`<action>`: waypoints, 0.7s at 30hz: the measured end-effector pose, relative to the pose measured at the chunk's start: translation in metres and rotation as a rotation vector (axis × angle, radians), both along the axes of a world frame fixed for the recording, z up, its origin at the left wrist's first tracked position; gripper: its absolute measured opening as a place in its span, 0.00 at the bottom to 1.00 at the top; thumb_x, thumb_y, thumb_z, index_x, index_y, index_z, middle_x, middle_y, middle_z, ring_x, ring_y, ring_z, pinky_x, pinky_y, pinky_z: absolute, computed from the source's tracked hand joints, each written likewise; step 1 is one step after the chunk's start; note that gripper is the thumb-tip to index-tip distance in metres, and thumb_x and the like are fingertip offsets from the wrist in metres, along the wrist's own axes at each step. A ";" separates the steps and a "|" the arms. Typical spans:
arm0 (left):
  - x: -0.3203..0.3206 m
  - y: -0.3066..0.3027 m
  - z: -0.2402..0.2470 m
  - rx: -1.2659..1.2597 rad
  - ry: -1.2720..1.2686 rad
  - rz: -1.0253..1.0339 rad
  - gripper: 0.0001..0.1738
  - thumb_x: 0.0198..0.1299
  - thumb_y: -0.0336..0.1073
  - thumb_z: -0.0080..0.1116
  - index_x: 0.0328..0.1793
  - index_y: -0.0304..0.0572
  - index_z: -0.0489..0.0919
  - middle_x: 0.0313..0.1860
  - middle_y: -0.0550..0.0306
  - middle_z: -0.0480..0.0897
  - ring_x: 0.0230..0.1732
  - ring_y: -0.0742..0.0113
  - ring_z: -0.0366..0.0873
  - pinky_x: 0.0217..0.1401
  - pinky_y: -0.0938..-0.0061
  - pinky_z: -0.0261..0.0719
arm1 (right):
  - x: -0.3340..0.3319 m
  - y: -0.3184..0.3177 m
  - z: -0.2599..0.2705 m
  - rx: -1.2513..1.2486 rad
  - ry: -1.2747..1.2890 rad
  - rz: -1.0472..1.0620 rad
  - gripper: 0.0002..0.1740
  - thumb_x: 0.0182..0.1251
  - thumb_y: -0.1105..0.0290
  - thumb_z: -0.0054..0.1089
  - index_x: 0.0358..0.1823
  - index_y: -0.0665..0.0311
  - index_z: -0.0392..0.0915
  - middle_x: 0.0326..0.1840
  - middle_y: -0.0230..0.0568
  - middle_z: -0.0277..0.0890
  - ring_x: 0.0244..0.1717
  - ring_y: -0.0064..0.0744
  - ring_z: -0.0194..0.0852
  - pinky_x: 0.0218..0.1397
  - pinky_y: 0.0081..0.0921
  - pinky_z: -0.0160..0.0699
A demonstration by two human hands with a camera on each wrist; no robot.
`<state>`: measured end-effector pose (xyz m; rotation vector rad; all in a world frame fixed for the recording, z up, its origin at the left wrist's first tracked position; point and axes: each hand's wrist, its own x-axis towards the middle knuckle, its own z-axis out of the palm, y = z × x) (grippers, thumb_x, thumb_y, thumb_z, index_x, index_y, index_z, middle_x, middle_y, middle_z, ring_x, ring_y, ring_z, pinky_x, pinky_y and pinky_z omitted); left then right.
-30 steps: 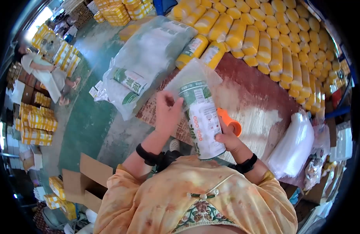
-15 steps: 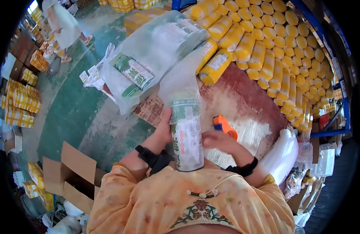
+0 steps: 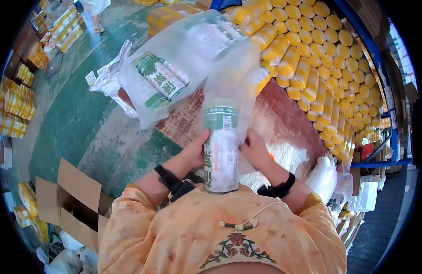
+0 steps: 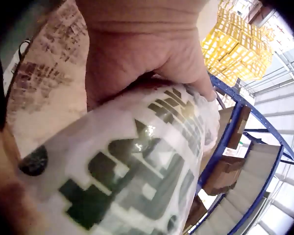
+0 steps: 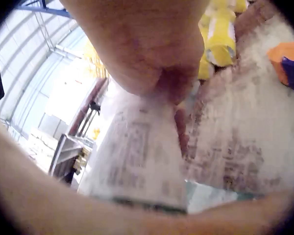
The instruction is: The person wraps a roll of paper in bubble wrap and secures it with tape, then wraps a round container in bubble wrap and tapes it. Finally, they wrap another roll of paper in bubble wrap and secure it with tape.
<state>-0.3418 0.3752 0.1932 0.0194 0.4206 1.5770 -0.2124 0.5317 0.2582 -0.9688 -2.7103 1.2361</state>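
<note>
Biggest thing here is the wall of yellow packs [image 3: 329,59], piled up same as half a second ago. Next, the worn reddish tabletop [image 3: 288,112]. The other person [image 3: 95,11], top left, has nearly left the head view: just a light hem and the lower legs now, where most of the body showed before. The big clear sack [image 3: 192,43] lies along the tabletop's left side, two rolls still showing near its mouth. The open cardboard box [image 3: 78,201] sits lower left, a bit further left in view than before.

Then the clear sleeve [image 3: 236,68]: it's over the top of the green-and-white roll [image 3: 222,153], which stands on end right in front of the wearer's chest. Left hand [image 3: 197,148] is wrapped round the roll's left side; can't tell if plastic is between. Right hand [image 3: 256,148] is the main change: it was blurry and loose beside the roll, now its fingers are curled in, pinching the sleeve at the right side. Smallest is the orange-and-blue tool [image 5: 285,63], now mostly hidden behind the right hand in the head view.
</note>
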 end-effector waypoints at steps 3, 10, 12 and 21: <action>0.002 -0.013 -0.019 -0.046 -0.101 -0.010 0.36 0.60 0.60 0.49 0.66 0.41 0.65 0.62 0.48 0.71 0.62 0.54 0.69 0.67 0.56 0.64 | 0.024 -0.006 -0.012 -0.266 -0.054 0.049 0.16 0.58 0.67 0.58 0.45 0.68 0.72 0.37 0.44 0.76 0.39 0.36 0.75 0.44 0.29 0.73; -0.001 -0.016 -0.018 -0.072 -0.195 0.003 0.31 0.63 0.53 0.49 0.65 0.39 0.66 0.61 0.51 0.73 0.60 0.55 0.70 0.66 0.59 0.64 | -0.034 0.000 -0.008 -0.134 -0.101 0.043 0.25 0.68 0.57 0.49 0.59 0.66 0.63 0.44 0.37 0.74 0.39 0.25 0.71 0.44 0.25 0.73; 0.000 -0.018 -0.004 -0.100 -0.115 -0.025 0.36 0.59 0.61 0.49 0.65 0.42 0.66 0.61 0.51 0.73 0.60 0.57 0.71 0.65 0.58 0.65 | -0.055 -0.004 0.010 -0.221 -0.136 0.070 0.25 0.68 0.55 0.49 0.56 0.68 0.67 0.45 0.42 0.75 0.41 0.29 0.72 0.45 0.27 0.72; -0.020 -0.038 0.046 0.342 0.222 -0.595 0.42 0.60 0.69 0.36 0.63 0.38 0.66 0.53 0.44 0.77 0.53 0.53 0.76 0.56 0.61 0.74 | -0.089 0.027 0.103 -0.612 -0.188 0.072 0.13 0.63 0.67 0.53 0.41 0.69 0.77 0.34 0.32 0.77 0.32 0.22 0.73 0.35 0.19 0.72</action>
